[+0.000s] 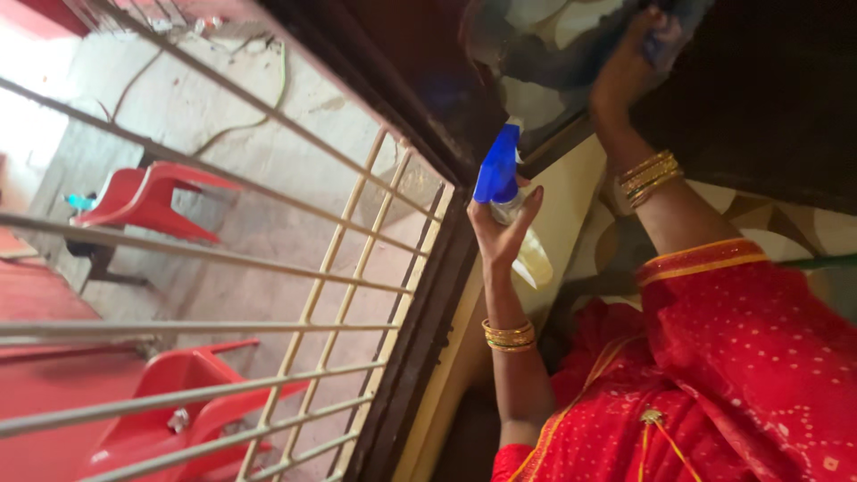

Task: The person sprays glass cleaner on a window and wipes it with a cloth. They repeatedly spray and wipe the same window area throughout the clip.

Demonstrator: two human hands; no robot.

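my left hand [502, 228] grips the spray bottle [500, 178] at the window frame [428, 303]; right hand [629, 67] presses a cloth [665, 40] on the glass, fingers closed; wiping underway.

A blue spray head [496, 167] on a clear bottle [527, 250] is seen in the left hand [504, 234]. A blue cloth [665, 36] is gripped by the right hand [625, 71]. Gold bangles [510, 336] are worn below both hands. The sleeves [750, 357] are red, dotted pale, edged in gold. Beyond the left hand, cream grille bars [312, 303] and red plastic chairs [152, 201] are shown.
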